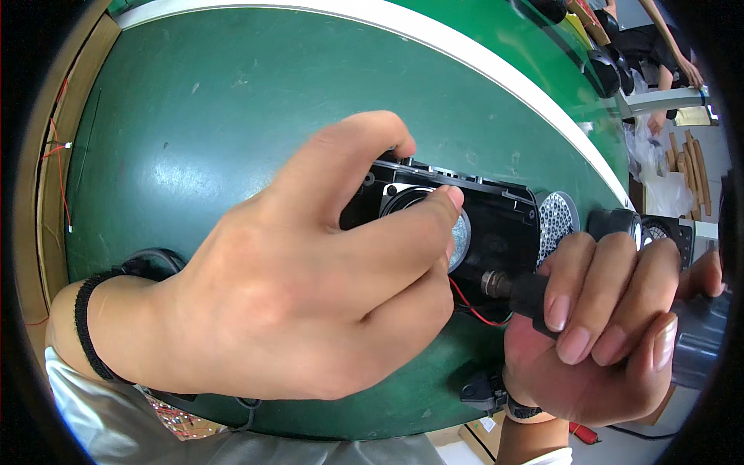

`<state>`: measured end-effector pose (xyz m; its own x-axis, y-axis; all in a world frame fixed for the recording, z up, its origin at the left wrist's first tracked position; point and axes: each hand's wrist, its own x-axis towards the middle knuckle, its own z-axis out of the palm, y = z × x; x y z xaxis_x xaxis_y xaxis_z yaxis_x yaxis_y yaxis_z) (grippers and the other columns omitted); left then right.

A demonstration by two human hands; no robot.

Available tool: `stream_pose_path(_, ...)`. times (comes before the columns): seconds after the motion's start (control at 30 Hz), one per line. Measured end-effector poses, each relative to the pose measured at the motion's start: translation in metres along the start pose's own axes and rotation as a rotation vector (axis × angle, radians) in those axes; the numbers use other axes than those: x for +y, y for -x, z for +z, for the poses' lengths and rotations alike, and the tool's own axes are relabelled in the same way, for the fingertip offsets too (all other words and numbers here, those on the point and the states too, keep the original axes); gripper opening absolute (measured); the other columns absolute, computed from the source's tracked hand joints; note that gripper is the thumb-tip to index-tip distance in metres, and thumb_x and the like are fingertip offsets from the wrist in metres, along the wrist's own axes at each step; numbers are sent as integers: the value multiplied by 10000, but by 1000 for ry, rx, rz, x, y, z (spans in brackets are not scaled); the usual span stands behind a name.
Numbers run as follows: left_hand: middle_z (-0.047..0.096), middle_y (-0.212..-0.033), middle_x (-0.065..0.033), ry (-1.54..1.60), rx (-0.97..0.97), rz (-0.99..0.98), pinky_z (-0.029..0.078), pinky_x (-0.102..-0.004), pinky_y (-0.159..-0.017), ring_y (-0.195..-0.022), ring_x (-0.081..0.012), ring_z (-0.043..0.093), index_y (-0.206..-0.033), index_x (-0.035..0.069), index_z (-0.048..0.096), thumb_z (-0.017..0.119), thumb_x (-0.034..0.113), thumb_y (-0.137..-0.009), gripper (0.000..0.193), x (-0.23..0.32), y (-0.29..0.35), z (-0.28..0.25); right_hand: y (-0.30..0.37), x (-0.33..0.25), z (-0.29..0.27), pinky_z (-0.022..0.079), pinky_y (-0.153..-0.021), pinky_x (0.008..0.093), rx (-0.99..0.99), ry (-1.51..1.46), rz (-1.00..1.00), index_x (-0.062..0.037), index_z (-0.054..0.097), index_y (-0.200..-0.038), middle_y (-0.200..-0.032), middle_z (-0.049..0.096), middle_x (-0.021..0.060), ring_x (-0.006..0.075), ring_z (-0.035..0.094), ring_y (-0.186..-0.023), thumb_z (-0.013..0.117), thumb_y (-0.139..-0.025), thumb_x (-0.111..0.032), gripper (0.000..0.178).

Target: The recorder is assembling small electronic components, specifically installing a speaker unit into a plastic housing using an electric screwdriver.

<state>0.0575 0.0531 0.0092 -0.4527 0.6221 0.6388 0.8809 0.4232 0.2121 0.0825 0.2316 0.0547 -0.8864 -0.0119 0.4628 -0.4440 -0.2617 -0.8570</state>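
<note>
A black plastic speaker housing (pixel 504 225) lies under my left hand (pixel 302 279), which grips it. One finger hooks over the housing's far edge while another presses near the rim of the round speaker (pixel 463 240) inside. My palm hides much of the near side. In my right hand (pixel 604 333), the fingers wrap around a black power screwdriver (pixel 531 298). Its metal nose (pixel 494 284) points left at the housing, close to the speaker; whether the tip touches a screw cannot be seen. A red wire (pixel 477 311) curves out below the speaker.
Right of the housing stand a perforated metal grille (pixel 556 221) and more black speaker parts (pixel 616 226). A white rail (pixel 465 43) borders the green bench (pixel 217 93). Red wires (pixel 58 147) hang over the left ledge. Another person (pixel 659 54) works at upper right.
</note>
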Motion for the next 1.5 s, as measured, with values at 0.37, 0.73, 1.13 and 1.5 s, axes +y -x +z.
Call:
stream_pose_path(0.37, 683, -969, -213, 5, 2, -22, 543, -503, -816, -813, -301, 641, -752, -40, 671, 703, 63, -608, 180, 1, -3, -2, 1, -2, -2, 428, -587, 295, 31, 0, -5, -97, 368, -1176, -685, 450, 5, 115, 471, -555, 494, -953, -106, 256)
stream_pose_path(0.73, 687, -992, -205, 3, 62, -53, 545, -493, -818, -822, -342, 627, -756, -31, 677, 694, 62, -562, 215, 2, -2, 1, 4, 0, -5, 434, -633, 312, -25, 7, -4, -104, 348, -1207, -706, 444, -5, 121, 468, -579, 453, -990, -143, 244)
stream_pose_path(1.13, 671, -1072, -215, 21, -104, -79, 534, -519, -852, -899, -325, 629, -814, -38, 680, 714, 113, -501, 349, 5, -6, -10, 5, -3, -16, 388, -818, 323, -82, 1, 140, -144, 390, -774, -711, 482, 7, 141, 432, -675, 404, -1008, -282, 272)
stream_pose_path(1.5, 672, -1083, -217, 54, -131, -103, 527, -524, -872, -920, -309, 635, -828, -34, 675, 729, 98, -505, 353, 6, -8, -13, 5, -13, -23, 379, -830, 300, -230, 113, 219, -142, 407, -798, -719, 497, 13, 130, 445, -703, 396, -1035, -311, 291)
